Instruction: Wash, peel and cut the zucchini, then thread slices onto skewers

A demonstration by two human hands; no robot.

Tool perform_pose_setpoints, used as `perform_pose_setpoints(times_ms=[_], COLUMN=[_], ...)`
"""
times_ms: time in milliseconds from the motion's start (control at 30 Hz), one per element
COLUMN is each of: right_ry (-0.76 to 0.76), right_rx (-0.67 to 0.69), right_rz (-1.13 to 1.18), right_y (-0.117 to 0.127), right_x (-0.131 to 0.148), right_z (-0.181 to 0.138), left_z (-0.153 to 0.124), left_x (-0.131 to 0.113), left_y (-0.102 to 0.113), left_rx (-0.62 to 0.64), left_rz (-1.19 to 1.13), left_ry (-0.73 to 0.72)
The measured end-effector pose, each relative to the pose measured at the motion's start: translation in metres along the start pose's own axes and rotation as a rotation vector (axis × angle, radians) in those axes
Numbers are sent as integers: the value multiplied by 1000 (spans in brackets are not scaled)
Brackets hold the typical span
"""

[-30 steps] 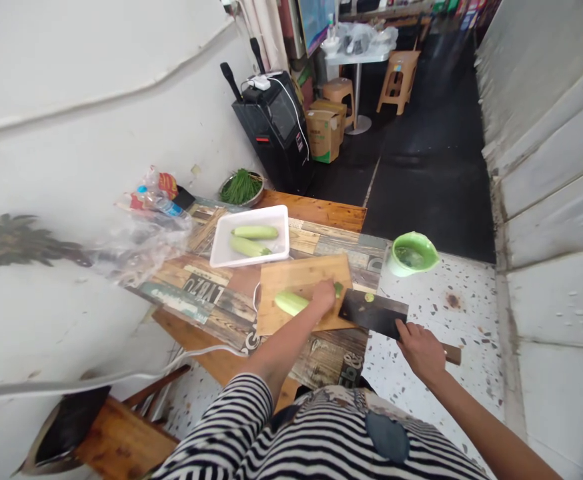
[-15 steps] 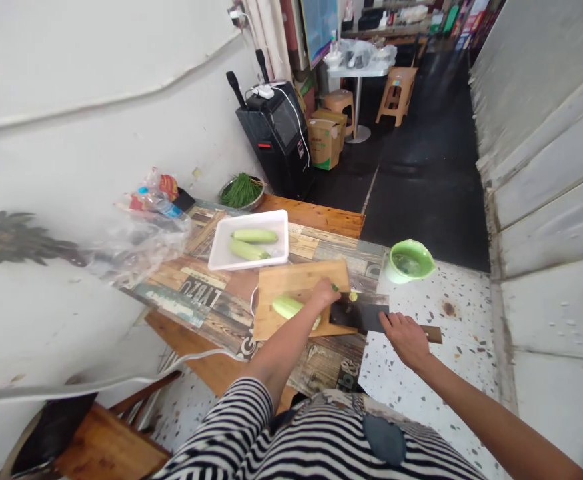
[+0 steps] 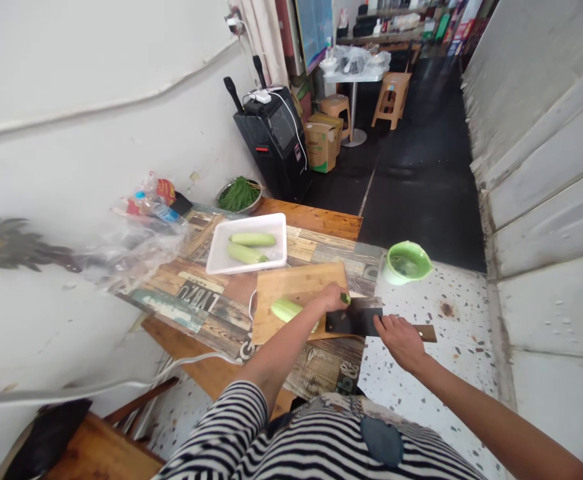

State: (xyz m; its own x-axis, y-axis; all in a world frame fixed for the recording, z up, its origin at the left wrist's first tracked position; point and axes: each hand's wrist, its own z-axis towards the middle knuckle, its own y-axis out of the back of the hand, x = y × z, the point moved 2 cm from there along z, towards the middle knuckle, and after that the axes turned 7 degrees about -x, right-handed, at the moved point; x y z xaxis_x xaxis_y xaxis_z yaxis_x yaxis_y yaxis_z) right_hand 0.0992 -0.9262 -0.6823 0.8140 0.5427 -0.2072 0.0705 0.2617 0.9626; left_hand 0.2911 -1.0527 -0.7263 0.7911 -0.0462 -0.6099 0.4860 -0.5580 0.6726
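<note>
Left hand (image 3: 332, 298): fingers drawn together above the right part of the cutting board (image 3: 284, 283), with a small green piece (image 3: 345, 299) at the tips; finer finger placement too small to read. Right hand (image 3: 400, 341): wrapped around the cleaver (image 3: 354, 321) where blade meets handle, fingers reaching onto the blade; handle end projects behind the hand.

Key relation: pale green squash (image 3: 285, 309) on the board, left of both hands, partly covered by the left forearm. Long axis slants from the far left end down toward the right and nearer the body, so it points at the blade. Its right end sits just beside the blade's front edge (contact or narrow gap: cannot tell). Left hand is the nearer one; right hand well apart, the blade spanning most of the space between. Blade overlaps the board's right edge, broad face visible from above; resting or held clear, not readable.

Nearby: white tray (image 3: 216, 257) with two more squashes (image 3: 252, 239), beyond the board to the left; light green bucket (image 3: 406, 262) beyond the right hand.
</note>
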Motion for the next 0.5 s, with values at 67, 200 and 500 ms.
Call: perform_pose_setpoints(times_ms=[67, 200, 500], right_ry=[-18, -99, -584], right_rx=[20, 66, 39], right_rz=[6, 65, 253], right_y=[0, 0, 11], right_x=[-2, -9, 25], right_z=[-4, -31, -192], left_z=[1, 8, 77], left_x=[-2, -1, -42], left_y=[4, 5, -55], left_rx=[-26, -61, -28], left_rz=[-39, -147, -768], left_ry=[-5, 13, 285])
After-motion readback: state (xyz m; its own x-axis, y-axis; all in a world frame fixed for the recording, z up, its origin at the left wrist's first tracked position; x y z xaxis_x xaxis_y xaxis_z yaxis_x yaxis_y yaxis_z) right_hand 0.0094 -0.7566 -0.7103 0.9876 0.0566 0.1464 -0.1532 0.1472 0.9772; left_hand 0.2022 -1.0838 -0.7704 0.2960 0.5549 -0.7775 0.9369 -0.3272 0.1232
